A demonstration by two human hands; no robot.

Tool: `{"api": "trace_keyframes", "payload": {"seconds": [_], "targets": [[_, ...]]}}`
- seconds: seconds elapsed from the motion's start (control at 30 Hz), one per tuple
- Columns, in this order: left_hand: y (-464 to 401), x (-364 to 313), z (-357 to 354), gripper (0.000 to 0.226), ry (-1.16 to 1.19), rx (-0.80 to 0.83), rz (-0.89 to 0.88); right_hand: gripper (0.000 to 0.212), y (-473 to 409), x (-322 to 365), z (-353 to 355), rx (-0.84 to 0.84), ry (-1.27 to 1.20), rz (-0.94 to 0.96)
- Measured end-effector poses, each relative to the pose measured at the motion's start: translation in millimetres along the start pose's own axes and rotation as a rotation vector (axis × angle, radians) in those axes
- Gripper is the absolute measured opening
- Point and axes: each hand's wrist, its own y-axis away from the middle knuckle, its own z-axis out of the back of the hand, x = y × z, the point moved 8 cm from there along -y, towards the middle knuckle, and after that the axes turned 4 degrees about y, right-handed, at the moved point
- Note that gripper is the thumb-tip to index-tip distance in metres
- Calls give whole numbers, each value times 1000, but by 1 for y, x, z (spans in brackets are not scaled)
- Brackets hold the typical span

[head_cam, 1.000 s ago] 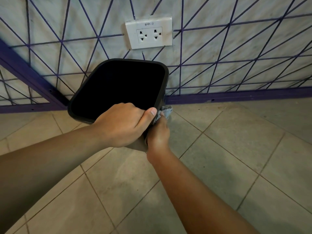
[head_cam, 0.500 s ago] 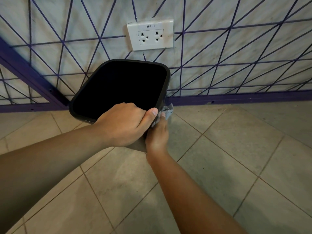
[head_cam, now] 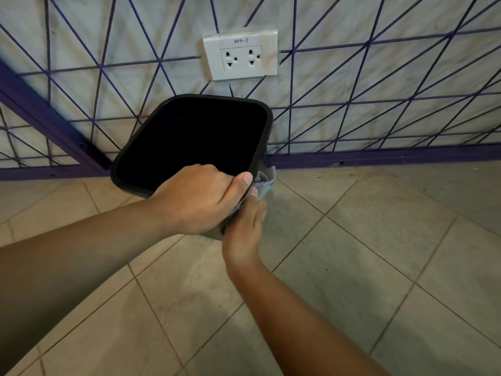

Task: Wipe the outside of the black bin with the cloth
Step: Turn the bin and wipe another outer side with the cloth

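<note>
The black bin (head_cam: 141,147) stands on the tiled floor near the wall, its square mouth facing me. My left hand (head_cam: 198,199) grips the bin's near rim, fingers curled over the edge and thumb on the outside. Just below it, my right hand (head_cam: 245,226) holds the grey cloth (head_cam: 264,183) against the bin's right outer side. Only a bunched corner of the cloth shows above my fingers. The bin's lower walls are hidden behind my hands.
A wall with purple line pattern (head_cam: 379,90) rises right behind the bin, with a purple skirting (head_cam: 379,156) at its foot. A white double socket (head_cam: 240,55) sits on the wall above the bin. Beige floor tiles (head_cam: 352,253) spread to the right and front.
My right hand with the cloth has slid slightly along the bin's right side. The left hand keeps its grip on the rim; the bin barely shifts.
</note>
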Motion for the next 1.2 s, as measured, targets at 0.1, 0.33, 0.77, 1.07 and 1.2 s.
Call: {"api": "trace_keyframes", "payload": {"seconds": [0.1, 0.33, 0.77, 1.07, 1.2], "targets": [[-1, 1, -1, 54, -21, 0, 24, 115, -25, -14, 6, -60, -15, -51], [-1, 0, 0, 52, -6, -10, 8, 122, -18, -8, 5, -24, 1, -39], [-1, 2, -1, 52, 5, 2, -11, 106, -15, 8, -2, 85, 52, 25], [-1, 2, -1, 51, -7, 2, -16, 113, -7, 9, -2, 72, 55, 44], [-1, 0, -1, 54, -42, -15, -4, 106, -24, -4, 9, 9, 27, 12]]}}
